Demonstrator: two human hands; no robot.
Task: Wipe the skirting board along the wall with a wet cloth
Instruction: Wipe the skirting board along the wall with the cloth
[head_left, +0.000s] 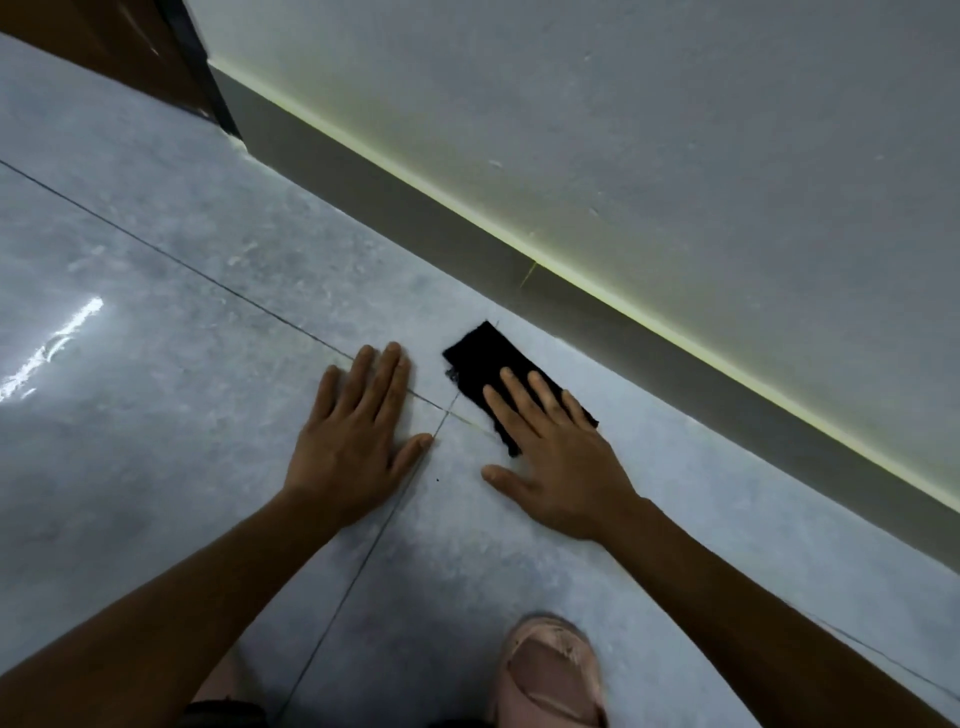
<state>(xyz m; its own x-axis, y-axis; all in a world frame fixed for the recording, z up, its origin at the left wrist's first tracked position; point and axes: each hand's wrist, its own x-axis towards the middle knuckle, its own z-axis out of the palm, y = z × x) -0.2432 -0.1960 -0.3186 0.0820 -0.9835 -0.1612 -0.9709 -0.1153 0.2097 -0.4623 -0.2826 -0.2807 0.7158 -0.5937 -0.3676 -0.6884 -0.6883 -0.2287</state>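
A black cloth (480, 358) lies flat on the grey tiled floor, a short way in front of the skirting board. The skirting board (519, 262) is a dark grey band that runs diagonally from upper left to lower right along the foot of the pale wall. My right hand (556, 452) rests palm down with its fingers spread on the near end of the cloth. My left hand (358, 436) lies flat on the bare floor just left of the cloth, fingers together, holding nothing. Neither hand touches the skirting board.
The pale wall (675, 130) fills the upper right. A brown door with a dark frame (197, 73) meets the skirting board at the upper left. My foot in a pink slipper (550, 670) stands on the glossy floor tiles (156, 312) at the bottom.
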